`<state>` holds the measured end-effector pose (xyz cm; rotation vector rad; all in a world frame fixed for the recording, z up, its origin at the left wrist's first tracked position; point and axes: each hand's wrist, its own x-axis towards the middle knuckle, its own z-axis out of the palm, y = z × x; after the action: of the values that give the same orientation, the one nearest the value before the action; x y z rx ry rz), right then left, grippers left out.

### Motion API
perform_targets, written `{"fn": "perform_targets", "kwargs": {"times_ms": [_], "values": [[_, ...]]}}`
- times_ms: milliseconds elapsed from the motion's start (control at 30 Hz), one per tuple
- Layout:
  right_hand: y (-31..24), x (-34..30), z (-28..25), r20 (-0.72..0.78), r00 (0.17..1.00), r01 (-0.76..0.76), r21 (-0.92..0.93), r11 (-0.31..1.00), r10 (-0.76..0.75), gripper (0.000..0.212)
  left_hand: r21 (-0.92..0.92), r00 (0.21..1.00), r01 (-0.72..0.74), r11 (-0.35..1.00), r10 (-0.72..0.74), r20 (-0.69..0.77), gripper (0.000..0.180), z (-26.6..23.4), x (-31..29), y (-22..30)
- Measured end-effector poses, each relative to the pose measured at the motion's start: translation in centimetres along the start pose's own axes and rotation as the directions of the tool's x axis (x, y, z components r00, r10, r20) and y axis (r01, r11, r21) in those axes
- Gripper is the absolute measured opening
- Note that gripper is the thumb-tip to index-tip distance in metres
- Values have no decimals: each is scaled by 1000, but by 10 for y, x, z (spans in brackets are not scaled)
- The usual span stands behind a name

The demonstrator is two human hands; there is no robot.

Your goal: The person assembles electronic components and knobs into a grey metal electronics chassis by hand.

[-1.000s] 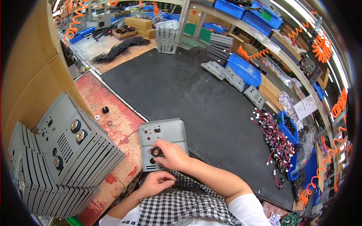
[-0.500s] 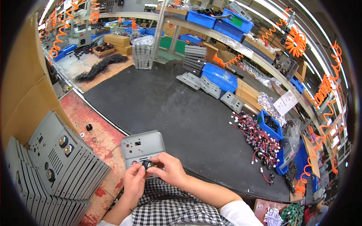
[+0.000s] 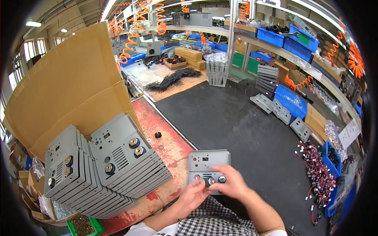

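A grey metal panel (image 3: 208,157) with round holes and slots lies at the near edge of the black mat, in front of me. Over its near part, a black round socket (image 3: 210,181) with a metal centre sits between my fingertips. My left hand (image 3: 192,198) pinches it from the left. The thumb and bent fingers of my right hand (image 3: 235,185) close around it from the right. Just beside it, a second black socket (image 3: 222,179) sits in the panel. Part of the panel is hidden under my hands.
Stacked grey panels (image 3: 122,157) with sockets fitted stand at the left, before a tall cardboard sheet (image 3: 75,86). A black ring (image 3: 158,135) lies on the worn red surface. To the right are wired connectors (image 3: 315,169) and blue bins (image 3: 291,100). A green tray (image 3: 84,226) holds small brass parts.
The view has swung left, so the panel stacks show more fully. Both hands have come down from above onto the panel with the socket. A second socket now shows in the panel.
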<state>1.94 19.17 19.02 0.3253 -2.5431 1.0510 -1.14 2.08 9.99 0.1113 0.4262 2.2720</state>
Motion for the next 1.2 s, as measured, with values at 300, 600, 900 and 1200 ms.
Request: {"fn": "perform_targets", "kwargs": {"times_ms": [300,600,900,1200], "values": [[-17,2,-1,131,991,50,-65,997,-41,33,23,999,-31,999,32,-19,23,5,6,7],[-14,-2,24,56,983,182,-105,978,-177,30,158,965,-144,977,173,-195,20,-8,-31,12],[36,-6,41,317,930,-178,-49,983,185,28,-18,936,182,983,-178,-303,21,-76,-38,-17],[33,-11,30,399,895,-214,-16,977,202,30,-292,966,68,954,-136,-219,30,-86,-21,-24]]}}
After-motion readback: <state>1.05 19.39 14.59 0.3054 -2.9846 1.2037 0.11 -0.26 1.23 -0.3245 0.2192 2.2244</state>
